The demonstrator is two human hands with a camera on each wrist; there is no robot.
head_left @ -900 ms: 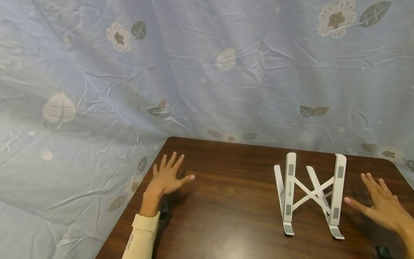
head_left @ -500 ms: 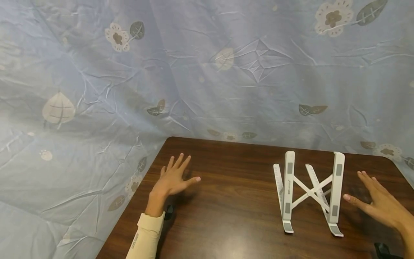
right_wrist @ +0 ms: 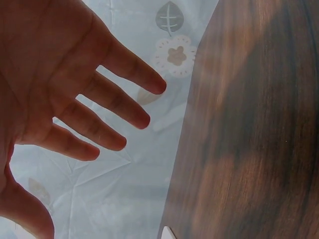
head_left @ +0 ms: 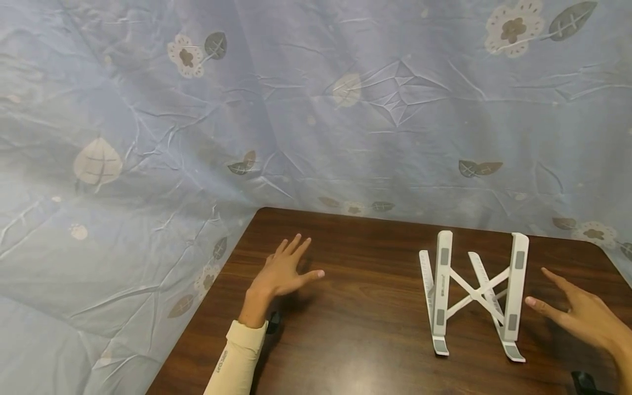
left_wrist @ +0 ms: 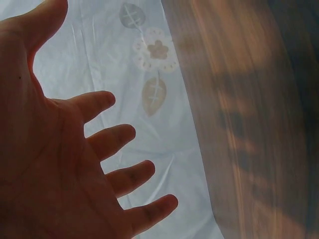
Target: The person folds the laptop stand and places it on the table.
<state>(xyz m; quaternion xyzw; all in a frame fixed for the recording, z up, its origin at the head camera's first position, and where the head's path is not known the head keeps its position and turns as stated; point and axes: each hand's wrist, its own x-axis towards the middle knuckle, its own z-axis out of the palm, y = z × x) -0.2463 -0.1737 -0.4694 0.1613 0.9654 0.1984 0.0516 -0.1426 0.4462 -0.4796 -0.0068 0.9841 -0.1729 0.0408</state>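
A white folding laptop stand (head_left: 513,291) with grey pads and crossed struts stands unfolded on the right side of the brown wooden table. My right hand (head_left: 582,315) hovers just right of it, thumb pointing at the stand's right leg, fingers spread and holding nothing. Over the left part of the table my left hand (head_left: 282,274) is held with fingers spread, well apart from the stand. In the left wrist view the left palm (left_wrist: 60,164) faces the camera with nothing in it. The right wrist view shows the bare right palm (right_wrist: 45,64) and a small white tip of the stand (right_wrist: 168,233).
The dark brown table (head_left: 345,329) has rounded far corners. A pale blue cloth (head_left: 296,109) with flowers and leaves hangs behind it and along its left side. Black wrist straps show at the left wrist (head_left: 273,322) and right wrist (head_left: 585,381).
My left hand has moved to the right over the table, still spread. The right hand has shifted slightly, its fingers now overlapping more in the head view. The laptop stand has stayed in place.
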